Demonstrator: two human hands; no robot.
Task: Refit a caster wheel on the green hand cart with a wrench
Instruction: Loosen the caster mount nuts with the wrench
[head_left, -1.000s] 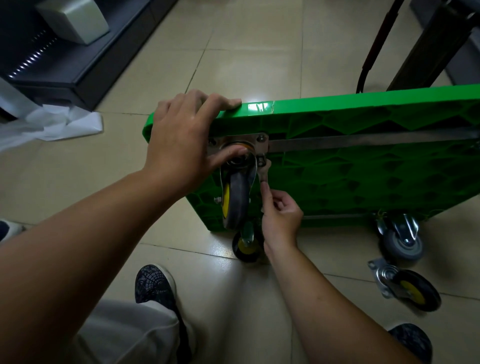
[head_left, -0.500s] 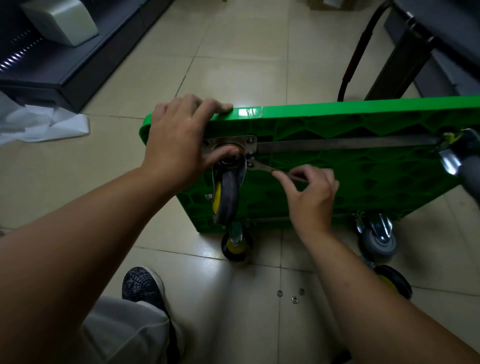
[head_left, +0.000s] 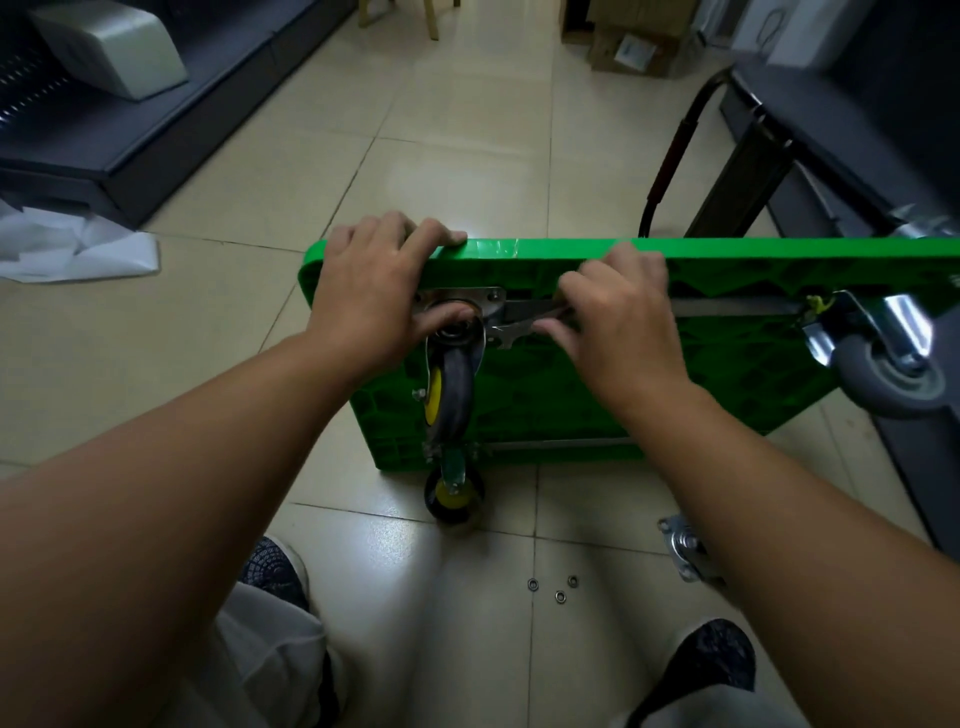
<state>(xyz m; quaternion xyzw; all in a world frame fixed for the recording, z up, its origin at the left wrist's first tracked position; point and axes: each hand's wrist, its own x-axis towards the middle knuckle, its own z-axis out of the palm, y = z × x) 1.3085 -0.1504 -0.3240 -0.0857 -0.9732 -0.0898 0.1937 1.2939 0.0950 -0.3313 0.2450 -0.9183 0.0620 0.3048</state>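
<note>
The green cart (head_left: 571, 400) stands on its side on the floor, and the left hand (head_left: 363, 301) curls its fingers over the top edge with its thumb on the caster wheel (head_left: 451, 392) — the right hand (head_left: 618, 312) pinches the wrench (head_left: 519, 326), whose head sits at the wheel's metal plate (head_left: 467, 297).
</note>
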